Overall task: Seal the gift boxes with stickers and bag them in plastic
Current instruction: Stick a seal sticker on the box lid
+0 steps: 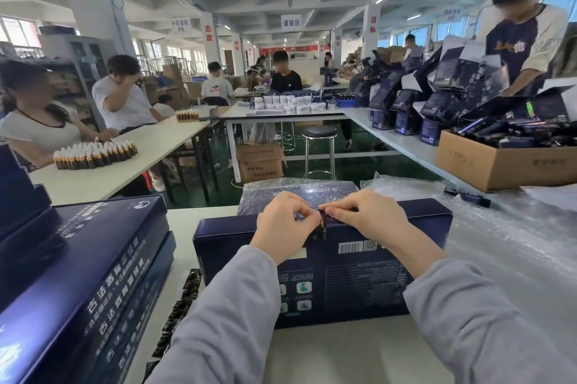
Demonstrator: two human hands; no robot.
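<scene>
At the left, a stack of dark blue gift boxes (81, 274) is seen on the tabletop (327, 355). Just beside it a strip of dark stickers (179, 308) lies flat. In the middle, one gift box (349, 277) appears to be stood on its long edge, its printed back turned toward the camera. A sticker (323, 227) is being laid over its top edge, at the lid's seam. The left hand (281, 227) is curled, its fingers (299, 215) pinched at the sticker's left side. The right hand (368, 215) is likewise curled, pinching the sticker's upper end.

The sealing step is judged to be in hand, not the bagging. Behind the box, a wrapped box (296, 193) is seen, already in plastic. At the right, clear plastic bags (505, 246) are spread over the tabletop. For the next move, the sticker would need to be pressed flat across both faces. A bag would then have to be drawn over from the right.
</scene>
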